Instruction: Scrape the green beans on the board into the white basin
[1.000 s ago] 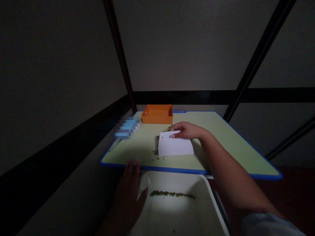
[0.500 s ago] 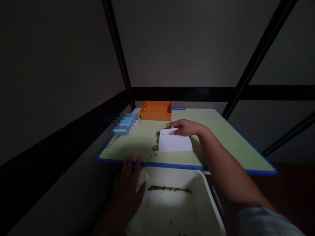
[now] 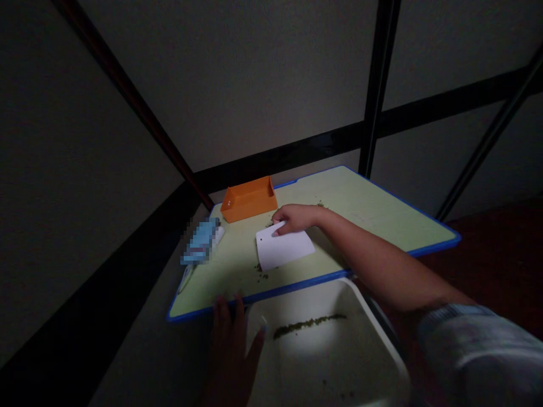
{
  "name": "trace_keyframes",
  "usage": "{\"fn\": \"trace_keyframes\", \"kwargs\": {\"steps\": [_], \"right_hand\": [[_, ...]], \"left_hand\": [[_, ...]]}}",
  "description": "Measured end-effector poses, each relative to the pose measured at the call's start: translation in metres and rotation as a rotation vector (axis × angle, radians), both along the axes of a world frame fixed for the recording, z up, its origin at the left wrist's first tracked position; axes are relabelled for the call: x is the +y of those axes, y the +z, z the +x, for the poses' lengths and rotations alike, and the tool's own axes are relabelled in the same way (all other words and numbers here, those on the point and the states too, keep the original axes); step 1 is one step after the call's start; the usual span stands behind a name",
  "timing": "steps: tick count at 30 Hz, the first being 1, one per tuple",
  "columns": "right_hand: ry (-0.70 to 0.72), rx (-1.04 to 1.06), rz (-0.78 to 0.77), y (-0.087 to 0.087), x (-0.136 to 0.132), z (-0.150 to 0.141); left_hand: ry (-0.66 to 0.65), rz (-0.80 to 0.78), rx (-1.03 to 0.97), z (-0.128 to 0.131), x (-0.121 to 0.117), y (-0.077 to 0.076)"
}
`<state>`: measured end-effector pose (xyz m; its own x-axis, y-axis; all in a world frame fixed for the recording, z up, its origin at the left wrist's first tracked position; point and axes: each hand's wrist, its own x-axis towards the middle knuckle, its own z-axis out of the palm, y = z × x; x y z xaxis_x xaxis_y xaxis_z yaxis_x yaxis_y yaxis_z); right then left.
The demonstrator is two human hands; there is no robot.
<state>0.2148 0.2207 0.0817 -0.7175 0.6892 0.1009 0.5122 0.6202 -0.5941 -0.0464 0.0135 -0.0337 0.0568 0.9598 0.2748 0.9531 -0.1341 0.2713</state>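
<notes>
The pale, blue-edged table [image 3: 365,209] is backed by dim panelled walls [image 3: 271,73]. Over it, the white card [image 3: 284,251] is gripped by the right hand [image 3: 297,219], beyond the left hand [image 3: 233,345], held spread beside the white tub [image 3: 309,298].

Pale green, blue-edged table [image 3: 360,217], orange tray [image 3: 249,211], blurred blue item [image 3: 201,240], scattered dark bits [image 3: 265,276]

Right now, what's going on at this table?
A person's right hand pinches a white card over the green table, beside scattered dark bits. The left hand is at the left rim of the white tub, its grip unclear. More bits lie in a line inside. An orange tray stands toward the far edge.
</notes>
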Motion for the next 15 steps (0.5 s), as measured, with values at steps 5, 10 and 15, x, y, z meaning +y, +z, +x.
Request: {"fn": "trace_keyframes", "kwargs": {"steps": [5,10,15], "right_hand": [[0.031,0.063,-0.007,-0.001,0.001,0.0],[0.016,0.119,0.005,0.004,0.0,0.004],[0.065,0.11,-0.067,0.005,-0.003,0.003]], "left_hand": [[0.019,-0.148,0.086,0.008,-0.005,0.021],[0.004,-0.145,0.08,0.008,-0.005,0.021],[0.005,-0.108,0.078,0.007,-0.004,0.017]]}}
